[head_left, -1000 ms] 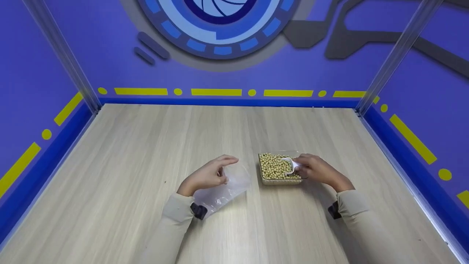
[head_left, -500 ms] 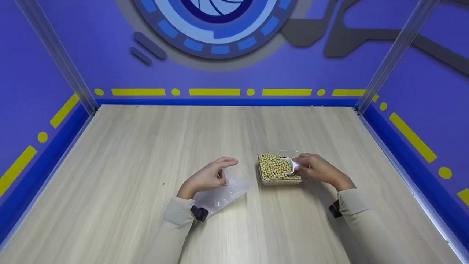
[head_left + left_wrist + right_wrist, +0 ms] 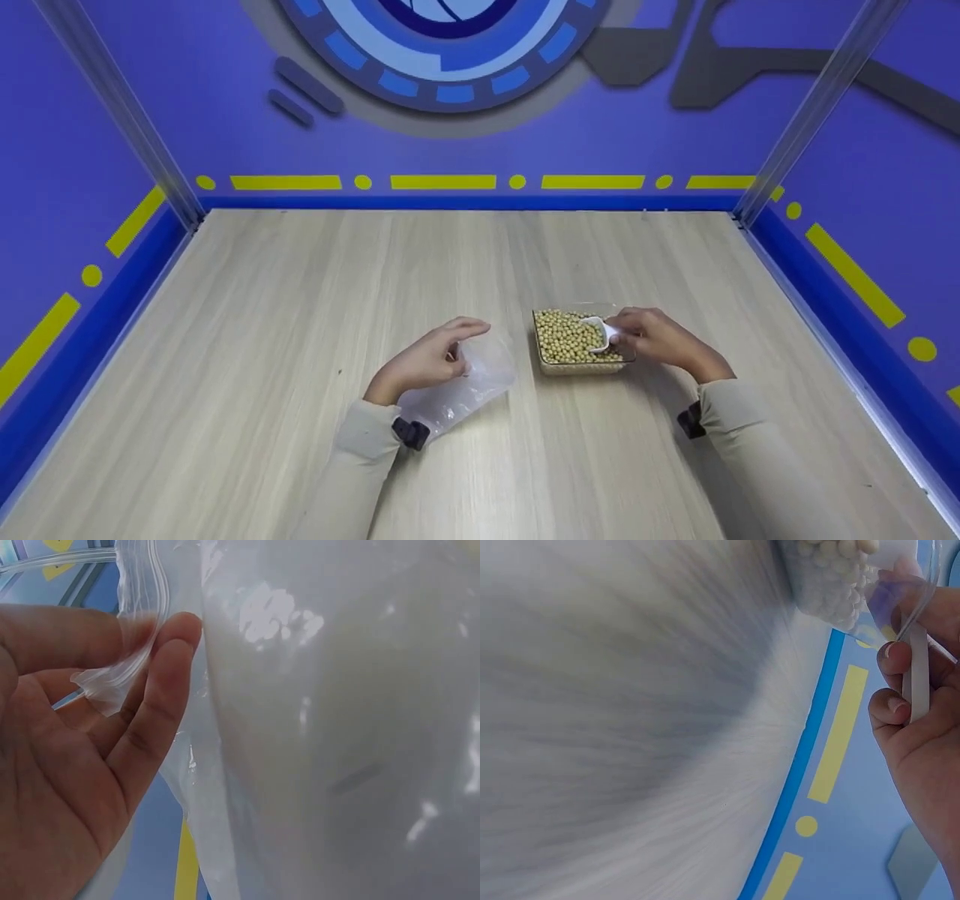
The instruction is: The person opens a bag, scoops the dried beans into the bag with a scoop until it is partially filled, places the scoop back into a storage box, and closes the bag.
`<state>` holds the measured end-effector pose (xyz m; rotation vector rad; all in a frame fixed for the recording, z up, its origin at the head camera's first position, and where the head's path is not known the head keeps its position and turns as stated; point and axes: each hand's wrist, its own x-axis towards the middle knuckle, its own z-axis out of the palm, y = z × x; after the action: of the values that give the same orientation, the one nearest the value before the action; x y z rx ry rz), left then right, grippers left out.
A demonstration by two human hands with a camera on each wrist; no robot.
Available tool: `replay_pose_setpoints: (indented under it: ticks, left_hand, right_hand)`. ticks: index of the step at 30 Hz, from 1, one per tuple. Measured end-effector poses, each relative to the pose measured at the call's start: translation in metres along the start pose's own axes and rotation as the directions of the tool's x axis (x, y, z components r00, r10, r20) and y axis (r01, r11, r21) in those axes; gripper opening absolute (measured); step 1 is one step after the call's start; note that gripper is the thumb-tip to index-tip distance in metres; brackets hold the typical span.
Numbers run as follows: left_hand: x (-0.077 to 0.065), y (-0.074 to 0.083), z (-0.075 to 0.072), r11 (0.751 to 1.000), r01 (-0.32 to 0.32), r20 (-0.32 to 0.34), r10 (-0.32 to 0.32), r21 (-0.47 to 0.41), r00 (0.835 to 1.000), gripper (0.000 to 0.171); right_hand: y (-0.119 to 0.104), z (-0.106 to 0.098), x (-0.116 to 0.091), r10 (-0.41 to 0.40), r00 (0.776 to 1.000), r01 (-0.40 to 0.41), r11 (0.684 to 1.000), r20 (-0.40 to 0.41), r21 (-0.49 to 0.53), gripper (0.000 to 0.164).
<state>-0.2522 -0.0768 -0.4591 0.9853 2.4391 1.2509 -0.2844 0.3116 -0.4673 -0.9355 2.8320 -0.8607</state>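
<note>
My left hand [image 3: 424, 365] pinches the mouth of a clear zip-lock bag [image 3: 480, 379], which hangs over the table. In the left wrist view the zip strip [image 3: 161, 592] runs between the thumb and fingers, and the bag's milky film fills the right side. My right hand [image 3: 664, 341] grips the handle [image 3: 918, 675] of a white scoop [image 3: 600, 335] with curled fingers. The scoop's head lies among round pale-yellow soybeans [image 3: 566, 337], partly sunk in them. These beans fill most of a clear rectangular container [image 3: 581, 369] standing to the right of the bag.
A light wood-grain table [image 3: 300, 300] carries everything. Blue-purple panels [image 3: 450, 157] with yellow dashes enclose it at the back and both sides. Metal corner posts [image 3: 825, 112] rise at the back corners. A tiny dark speck [image 3: 340, 371] lies left of the left hand.
The right hand and scoop have shifted very slightly right, the container with them, partly from the head view tilting. The left hand stays on the bag as before.
</note>
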Motion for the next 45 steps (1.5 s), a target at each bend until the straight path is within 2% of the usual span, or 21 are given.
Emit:
replay_pose_setpoints:
  ticks: [6, 17, 32, 40, 45]
  left_hand:
    - [-0.0012, -0.0003, 0.0003, 1.0, 0.003, 0.003, -0.003, -0.001, 1.0, 0.062]
    - [-0.0004, 0.001, -0.0016, 1.0, 0.0, 0.012, 0.0, -0.014, 1.0, 0.062]
    - [-0.002, 0.0016, -0.0022, 1.0, 0.003, 0.01, -0.003, -0.027, 1.0, 0.063]
    - [-0.0013, 0.0027, -0.0014, 1.0, 0.006, 0.014, -0.006, -0.009, 1.0, 0.062]
    - [-0.0006, 0.0016, -0.0004, 1.0, -0.002, 0.013, 0.002, 0.002, 1.0, 0.062]
  right_hand:
    - [-0.0008, -0.0001, -0.0026, 0.023, 1.0, -0.023, 0.999, 0.015, 0.047, 0.022]
    - [-0.0003, -0.0029, -0.002, 0.074, 0.996, -0.076, 0.996, 0.04, 0.042, 0.023]
    - [-0.0012, -0.0017, -0.0024, 0.049, 0.999, -0.05, 0.997, 0.022, 0.062, 0.024]
    - [-0.0026, -0.0008, -0.0027, 0.115, 0.993, -0.116, 0.99, 0.025, 0.081, 0.029]
    - [-0.0009, -0.0004, -0.0034, 0.112, 0.994, -0.113, 0.991, 0.015, 0.075, 0.029]
